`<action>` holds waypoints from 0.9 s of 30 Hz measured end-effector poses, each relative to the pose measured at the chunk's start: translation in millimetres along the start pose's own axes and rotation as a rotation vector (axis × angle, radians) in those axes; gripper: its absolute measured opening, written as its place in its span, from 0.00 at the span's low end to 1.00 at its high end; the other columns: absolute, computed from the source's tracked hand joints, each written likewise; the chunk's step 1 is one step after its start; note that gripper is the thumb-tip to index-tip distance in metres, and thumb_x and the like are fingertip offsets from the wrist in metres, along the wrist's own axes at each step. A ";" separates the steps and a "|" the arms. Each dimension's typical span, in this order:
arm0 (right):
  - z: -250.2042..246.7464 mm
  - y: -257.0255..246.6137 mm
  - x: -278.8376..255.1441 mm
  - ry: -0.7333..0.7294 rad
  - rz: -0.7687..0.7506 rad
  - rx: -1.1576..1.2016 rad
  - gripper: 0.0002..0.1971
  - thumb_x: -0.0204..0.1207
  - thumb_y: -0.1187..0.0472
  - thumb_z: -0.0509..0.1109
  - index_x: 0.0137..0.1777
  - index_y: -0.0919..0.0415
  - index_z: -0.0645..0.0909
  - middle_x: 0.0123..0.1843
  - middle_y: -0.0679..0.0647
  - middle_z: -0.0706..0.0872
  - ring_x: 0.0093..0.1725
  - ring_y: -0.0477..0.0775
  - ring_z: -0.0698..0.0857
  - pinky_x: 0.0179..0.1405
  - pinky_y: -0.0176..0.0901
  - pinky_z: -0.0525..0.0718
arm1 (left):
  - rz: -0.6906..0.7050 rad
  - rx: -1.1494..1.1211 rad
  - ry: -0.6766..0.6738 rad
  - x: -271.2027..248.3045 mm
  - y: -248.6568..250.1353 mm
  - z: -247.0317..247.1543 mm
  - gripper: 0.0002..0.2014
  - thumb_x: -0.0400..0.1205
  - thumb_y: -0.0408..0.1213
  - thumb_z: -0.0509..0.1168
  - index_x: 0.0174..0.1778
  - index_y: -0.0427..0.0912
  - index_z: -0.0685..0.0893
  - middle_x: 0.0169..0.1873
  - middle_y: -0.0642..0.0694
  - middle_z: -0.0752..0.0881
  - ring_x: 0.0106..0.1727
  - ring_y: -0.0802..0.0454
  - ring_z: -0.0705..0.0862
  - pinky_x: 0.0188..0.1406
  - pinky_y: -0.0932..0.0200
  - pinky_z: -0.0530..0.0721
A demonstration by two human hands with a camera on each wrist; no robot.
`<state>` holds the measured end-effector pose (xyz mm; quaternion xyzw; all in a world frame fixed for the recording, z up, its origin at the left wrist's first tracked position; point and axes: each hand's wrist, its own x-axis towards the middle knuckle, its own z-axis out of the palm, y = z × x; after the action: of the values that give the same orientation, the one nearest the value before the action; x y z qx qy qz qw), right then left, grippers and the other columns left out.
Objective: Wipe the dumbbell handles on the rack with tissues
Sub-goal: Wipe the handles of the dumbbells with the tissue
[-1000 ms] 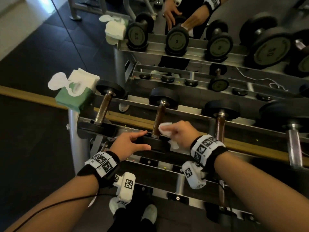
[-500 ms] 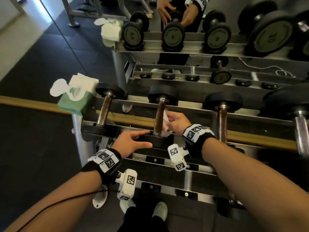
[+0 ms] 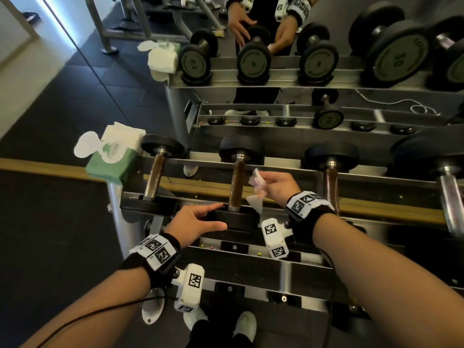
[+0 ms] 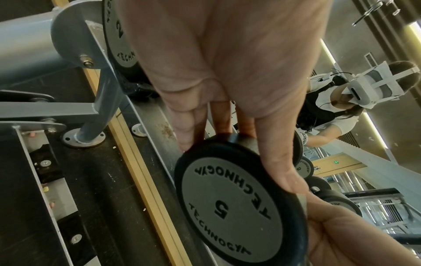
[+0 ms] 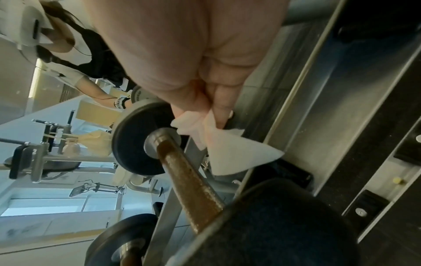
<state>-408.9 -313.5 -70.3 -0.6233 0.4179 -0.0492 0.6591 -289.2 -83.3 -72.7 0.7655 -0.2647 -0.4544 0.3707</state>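
Observation:
The middle dumbbell lies across the rack, its brown rusty handle [image 3: 237,182] bare in the head view. My left hand [image 3: 219,215] holds its near black head [image 3: 238,221], the thumb on the front face and the fingers over the top. In the left wrist view that head is marked 5 [image 4: 227,207], and my thumb [image 4: 280,162] lies over its rim. My right hand [image 3: 262,180] pinches a crumpled white tissue [image 3: 254,194] just right of the handle, not touching it. The right wrist view shows the tissue [image 5: 227,149] hanging beside the handle [image 5: 189,183].
A green tissue box [image 3: 110,159] sits on the rack's left end. Other dumbbells lie left [image 3: 155,177] and right [image 3: 330,177] of the middle one, with a chrome-handled one [image 3: 449,197] at far right. A mirror behind reflects the rack and my hands. My shoes [image 3: 244,325] stand below.
My right hand slid the tissue from the handle's near end toward the far end, then pulled it off to the right. The left hand has kept its hold on the dumbbell head.

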 end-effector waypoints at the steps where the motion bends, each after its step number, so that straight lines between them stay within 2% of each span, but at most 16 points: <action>1: 5.2 0.4 2.8 -0.005 0.008 0.019 0.17 0.76 0.69 0.74 0.64 0.59 0.87 0.57 0.58 0.90 0.58 0.58 0.89 0.60 0.51 0.88 | 0.000 -0.002 0.003 0.5 -1.5 0.3 0.32 0.61 0.62 0.78 0.63 0.77 0.81 0.59 0.66 0.86 0.66 0.63 0.82 0.73 0.43 0.77; 5: 28.7 2.7 12.0 -0.057 0.044 -0.028 0.21 0.75 0.75 0.71 0.63 0.54 0.85 0.58 0.56 0.90 0.62 0.58 0.87 0.67 0.60 0.83 | -0.002 -0.018 0.014 2.1 -6.6 1.6 0.34 0.59 0.64 0.79 0.63 0.76 0.81 0.60 0.67 0.86 0.65 0.65 0.82 0.73 0.44 0.77; 8: 34.3 5.1 16.1 -0.076 0.175 0.184 0.24 0.79 0.75 0.61 0.66 0.50 0.83 0.60 0.57 0.88 0.61 0.61 0.87 0.62 0.62 0.85 | 0.006 -0.025 0.005 2.1 -7.6 1.7 0.35 0.57 0.66 0.78 0.63 0.77 0.80 0.57 0.75 0.85 0.61 0.74 0.82 0.71 0.50 0.78; 10: 33.1 6.1 16.8 -0.129 0.233 0.295 0.23 0.81 0.71 0.58 0.71 0.51 0.80 0.57 0.58 0.88 0.53 0.60 0.89 0.52 0.56 0.88 | 0.004 -0.021 0.009 2.5 -7.3 1.6 0.35 0.57 0.67 0.78 0.62 0.78 0.80 0.56 0.77 0.84 0.60 0.75 0.82 0.72 0.53 0.78; 11: 32.3 6.3 16.6 -0.143 0.244 0.315 0.23 0.82 0.70 0.59 0.73 0.51 0.79 0.58 0.59 0.88 0.52 0.60 0.90 0.52 0.57 0.89 | 0.001 -0.018 0.013 2.9 -7.0 1.7 0.35 0.56 0.68 0.78 0.62 0.79 0.80 0.56 0.77 0.84 0.62 0.73 0.81 0.72 0.53 0.78; 13: 31.8 6.6 16.4 -0.139 0.235 0.287 0.23 0.83 0.70 0.60 0.75 0.52 0.78 0.64 0.61 0.87 0.60 0.64 0.88 0.58 0.60 0.87 | -0.004 -0.023 0.016 3.1 -6.4 2.0 0.37 0.54 0.69 0.78 0.62 0.79 0.80 0.57 0.76 0.84 0.63 0.71 0.81 0.72 0.51 0.78; 15: 31.1 7.4 14.9 -0.122 0.208 0.223 0.22 0.84 0.71 0.61 0.73 0.54 0.80 0.64 0.61 0.87 0.61 0.63 0.87 0.49 0.53 0.89 | -0.003 -0.029 0.014 2.3 -5.6 2.3 0.37 0.54 0.70 0.77 0.63 0.78 0.80 0.57 0.74 0.85 0.63 0.71 0.81 0.72 0.50 0.78; 17: 28.8 8.4 11.0 -0.115 0.213 0.194 0.20 0.83 0.72 0.62 0.71 0.57 0.82 0.60 0.59 0.89 0.56 0.59 0.89 0.38 0.45 0.88 | -0.006 -0.039 0.012 1.1 -4.7 2.4 0.37 0.54 0.70 0.77 0.63 0.78 0.80 0.58 0.70 0.86 0.63 0.69 0.82 0.72 0.48 0.79; 18: 26.4 9.1 8.1 -0.125 0.222 0.177 0.19 0.82 0.73 0.63 0.68 0.58 0.83 0.58 0.59 0.89 0.54 0.58 0.89 0.37 0.44 0.88 | -0.006 -0.045 0.010 0.4 -4.3 2.4 0.38 0.54 0.70 0.77 0.63 0.77 0.80 0.60 0.68 0.86 0.64 0.67 0.82 0.72 0.47 0.79; 21: 16.4 10.4 0.1 -0.221 0.252 0.074 0.16 0.80 0.77 0.63 0.61 0.63 0.86 0.56 0.62 0.89 0.53 0.60 0.89 0.48 0.49 0.89 | -0.004 -0.050 0.007 0.1 -3.7 2.7 0.40 0.52 0.72 0.77 0.64 0.77 0.80 0.63 0.64 0.84 0.68 0.62 0.80 0.74 0.42 0.76; 23: 7.6 6.6 -1.6 -0.273 0.277 -0.011 0.17 0.79 0.79 0.62 0.60 0.66 0.86 0.54 0.63 0.89 0.51 0.59 0.90 0.47 0.48 0.90 | -0.004 -0.058 0.006 0.0 -3.1 3.4 0.40 0.52 0.72 0.77 0.64 0.77 0.80 0.64 0.64 0.84 0.69 0.61 0.79 0.74 0.41 0.76; 25: -0.7 1.7 1.6 -0.234 0.288 0.006 0.17 0.80 0.79 0.61 0.62 0.67 0.84 0.57 0.64 0.88 0.54 0.62 0.89 0.46 0.49 0.90 | -0.007 -0.053 0.006 -0.6 -2.1 4.0 0.39 0.52 0.71 0.77 0.64 0.78 0.79 0.65 0.65 0.83 0.70 0.60 0.78 0.75 0.40 0.75; 27: -5.7 -1.2 8.9 -0.119 0.246 0.109 0.18 0.81 0.78 0.59 0.65 0.68 0.84 0.60 0.65 0.88 0.58 0.64 0.88 0.51 0.53 0.89 | -0.012 -0.041 0.010 -1.2 -1.3 3.8 0.38 0.54 0.69 0.77 0.64 0.78 0.79 0.66 0.65 0.81 0.72 0.59 0.76 0.76 0.39 0.74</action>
<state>-406.1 -323.4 -72.9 -0.5326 0.4481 0.0464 0.7165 -293.1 -82.9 -74.3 0.7616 -0.2488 -0.4582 0.3849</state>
